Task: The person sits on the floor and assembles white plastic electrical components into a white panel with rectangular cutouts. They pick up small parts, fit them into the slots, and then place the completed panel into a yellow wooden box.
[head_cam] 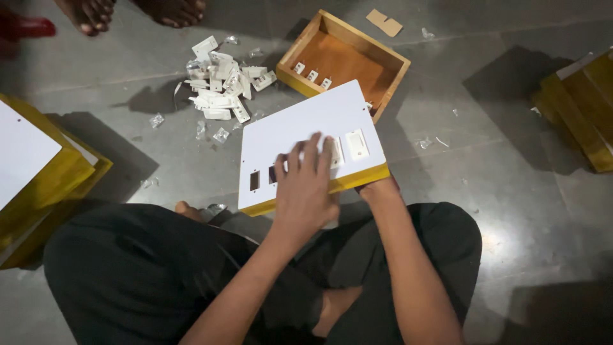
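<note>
A white panel lies on a yellow wooden box tilted against my lap. The panel has a white switch fitted at its right and two empty rectangular slots at its left. My left hand rests flat on the panel's lower middle, fingers spread over another switch beside the fitted one. My right hand is mostly hidden under the box's lower right corner and holds it up; only the wrist shows.
A pile of loose white switches and clear wrappers lie on the grey floor behind. An open wooden box holds three switches. More yellow boxes stand at left and right. Another person's bare feet are at top left.
</note>
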